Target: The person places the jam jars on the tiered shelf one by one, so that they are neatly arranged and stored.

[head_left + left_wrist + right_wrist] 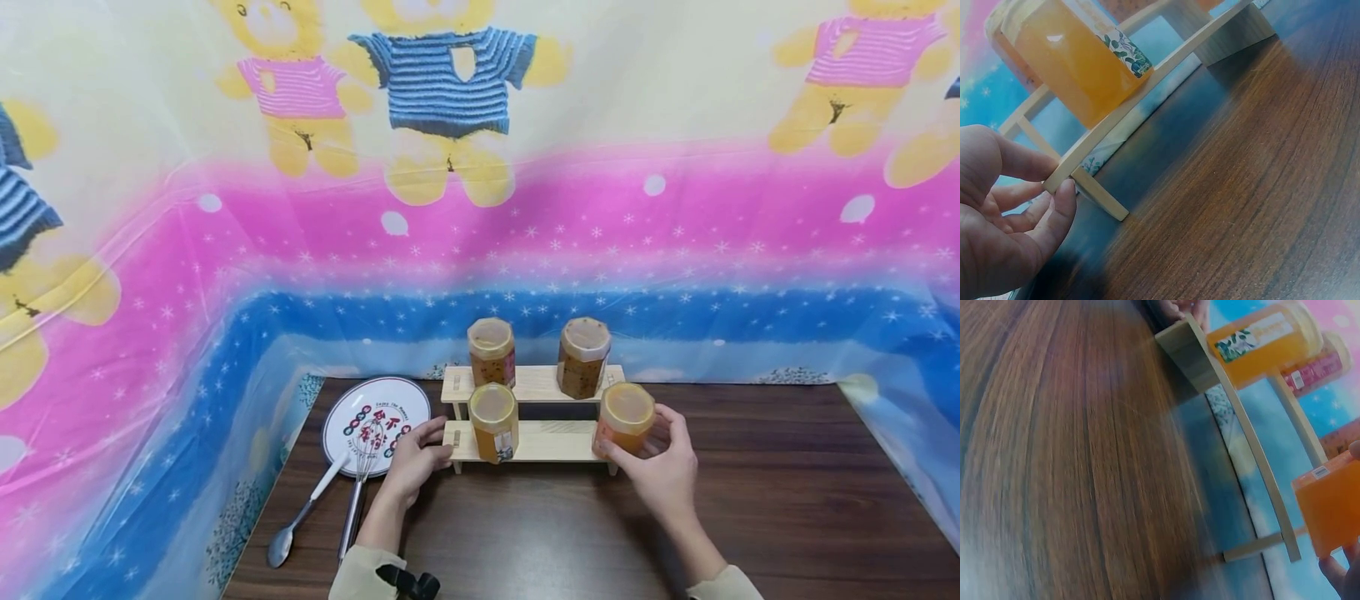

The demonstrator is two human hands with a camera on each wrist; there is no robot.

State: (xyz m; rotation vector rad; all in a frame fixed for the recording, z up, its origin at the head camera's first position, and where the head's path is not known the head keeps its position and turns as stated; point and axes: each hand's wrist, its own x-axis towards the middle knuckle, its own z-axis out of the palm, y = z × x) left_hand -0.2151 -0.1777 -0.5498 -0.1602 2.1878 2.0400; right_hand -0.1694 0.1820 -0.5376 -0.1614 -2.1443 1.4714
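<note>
A two-step wooden rack (558, 440) stands on the table with jars on it. My left hand (411, 468) pinches the left end of its lower board, thumb below and fingers above in the left wrist view. In my right hand (666, 475) is a jar of orange contents (1332, 503), gripped at the lower board's right end; whether it rests on the wood I cannot tell. At the left of that board stands an amber jar (493, 425) with a leafy label. Two jars with darker, speckled contents, one left (492, 354) and one right (583, 358), occupy the upper board.
Left of the rack lies a white plate (341, 417) with red and dark print. A whisk (351, 517) leans its wires over the plate, beside a white-and-metal spoon (300, 512). Behind the brown wooden table (780, 483) hangs a bear-patterned cloth (570, 217).
</note>
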